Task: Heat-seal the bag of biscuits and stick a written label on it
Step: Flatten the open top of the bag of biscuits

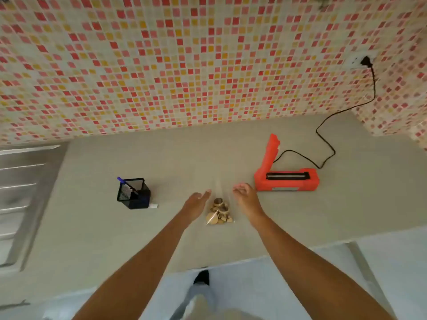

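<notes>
A clear plastic bag of biscuits (219, 212) lies on the grey counter (92, 227), its transparent top stretching away from me. My left hand (196, 200) hovers just left of the bag, fingers apart and empty. My right hand (245, 196) is just right of the bag, fingers loosely curled, holding nothing. An orange-red heat sealer (286, 180) stands to the right with its lid raised. A black mesh pen holder (133, 192) with a blue pen (126, 184) sits to the left. A small white thing (153, 206), perhaps a label, lies at its base.
The sealer's black cable (328, 144) runs across the counter up to a wall socket (366, 62). A steel sink drainer (20, 192) lies at the far left. A mosaic-tiled wall backs the counter. The counter's front edge is near my body.
</notes>
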Action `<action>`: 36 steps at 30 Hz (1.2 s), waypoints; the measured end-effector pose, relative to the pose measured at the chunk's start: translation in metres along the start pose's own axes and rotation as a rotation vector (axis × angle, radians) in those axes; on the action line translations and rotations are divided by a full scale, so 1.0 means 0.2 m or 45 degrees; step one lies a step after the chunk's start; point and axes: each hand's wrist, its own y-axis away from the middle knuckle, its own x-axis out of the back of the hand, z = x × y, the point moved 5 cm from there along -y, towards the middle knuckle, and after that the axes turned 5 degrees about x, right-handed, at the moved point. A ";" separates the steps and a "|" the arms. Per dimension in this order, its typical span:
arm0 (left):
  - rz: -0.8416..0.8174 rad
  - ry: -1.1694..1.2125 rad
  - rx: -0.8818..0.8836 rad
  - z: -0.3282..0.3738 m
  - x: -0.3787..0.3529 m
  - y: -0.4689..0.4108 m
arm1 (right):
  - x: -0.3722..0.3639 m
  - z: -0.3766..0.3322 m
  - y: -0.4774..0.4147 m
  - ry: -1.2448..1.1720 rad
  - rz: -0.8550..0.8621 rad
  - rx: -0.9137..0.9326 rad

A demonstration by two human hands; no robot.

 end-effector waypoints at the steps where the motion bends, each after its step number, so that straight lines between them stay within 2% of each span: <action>1: 0.001 0.093 0.041 -0.02 -0.01 -0.04 | -0.01 0.03 -0.01 -0.001 0.030 -0.043; 4: 0.022 0.296 0.111 -0.05 -0.04 -0.11 | -0.03 0.10 -0.02 0.045 0.065 -0.156; 9: 0.000 0.320 0.055 -0.05 -0.03 -0.16 | -0.06 0.17 -0.06 0.041 0.060 -0.213; 15: 0.038 0.296 -0.265 0.00 0.07 -0.10 | -0.04 0.09 -0.01 0.010 0.035 -0.036; 19: -0.038 0.319 -0.491 0.06 0.15 -0.04 | -0.03 0.03 0.04 0.002 0.055 0.124; 25: -0.053 0.318 -0.664 0.06 0.17 -0.02 | -0.05 -0.01 0.13 -0.015 0.157 0.298; 31: -0.049 0.390 -0.600 -0.04 0.13 -0.04 | -0.05 0.04 0.13 0.053 0.105 0.292; 36: -0.098 0.416 -0.534 -0.05 0.08 -0.07 | -0.08 0.16 0.08 0.102 -0.098 0.184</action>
